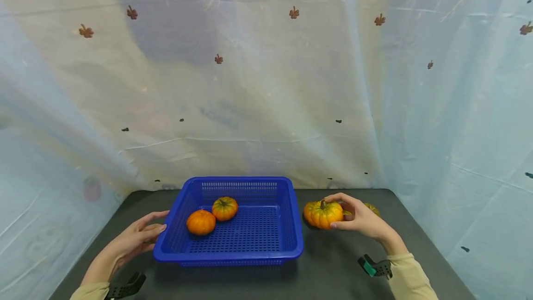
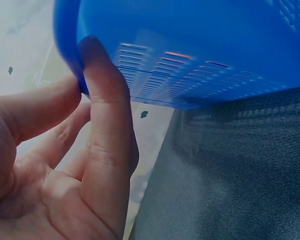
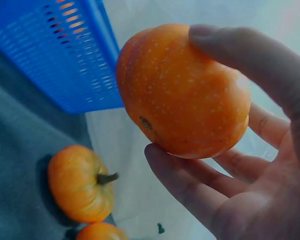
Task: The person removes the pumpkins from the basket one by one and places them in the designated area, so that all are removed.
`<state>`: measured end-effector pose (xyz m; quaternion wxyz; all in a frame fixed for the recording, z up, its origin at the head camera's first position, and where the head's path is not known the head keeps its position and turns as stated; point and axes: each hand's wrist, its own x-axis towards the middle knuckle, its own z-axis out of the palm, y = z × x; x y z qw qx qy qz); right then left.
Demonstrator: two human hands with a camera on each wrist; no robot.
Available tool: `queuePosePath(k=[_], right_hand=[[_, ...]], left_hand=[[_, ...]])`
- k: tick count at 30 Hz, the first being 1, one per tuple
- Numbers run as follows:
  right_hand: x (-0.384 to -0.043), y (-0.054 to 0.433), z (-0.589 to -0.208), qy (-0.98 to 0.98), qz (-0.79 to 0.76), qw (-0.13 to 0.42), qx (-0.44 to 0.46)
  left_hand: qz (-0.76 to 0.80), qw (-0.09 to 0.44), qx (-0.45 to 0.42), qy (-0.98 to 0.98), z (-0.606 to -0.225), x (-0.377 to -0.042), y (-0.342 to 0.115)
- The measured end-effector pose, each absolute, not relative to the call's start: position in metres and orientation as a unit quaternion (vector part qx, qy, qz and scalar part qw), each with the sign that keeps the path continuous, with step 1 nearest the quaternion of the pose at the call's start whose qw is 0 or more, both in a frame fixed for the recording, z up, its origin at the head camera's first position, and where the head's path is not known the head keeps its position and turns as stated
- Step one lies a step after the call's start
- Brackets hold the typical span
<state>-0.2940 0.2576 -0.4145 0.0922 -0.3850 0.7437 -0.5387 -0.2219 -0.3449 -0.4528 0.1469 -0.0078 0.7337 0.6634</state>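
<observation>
Head view shows right hand (image 1: 361,215) gripping pumpkin (image 1: 326,216), left hand (image 1: 132,240) pinching basket (image 1: 233,257).

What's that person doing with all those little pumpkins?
A person is holding a small pumpkin in their right hand, beside the blue basket. Their left hand grips the basket's rim at the other side. Two pumpkins lie inside the basket, and more pumpkins sit outside it on the dark table.

Pale curtain (image 1: 258,96) (leaf-dotted) behind dark table (image 1: 333,270)
</observation>
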Motion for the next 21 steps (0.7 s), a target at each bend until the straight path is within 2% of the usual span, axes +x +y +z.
queuePosePath(k=[9,21], right_hand=[[-0.289,0.265,-0.437,0.752,-0.534,0.097,-0.374],[-0.282,0.27,-0.472,0.777,-0.536,0.11,-0.311]], left_hand=[[0.66,0.143,-0.011,0.737,-0.453,-0.221,-0.344],[0.668,0.146,0.019,0.729,-0.457,-0.221,-0.349]])
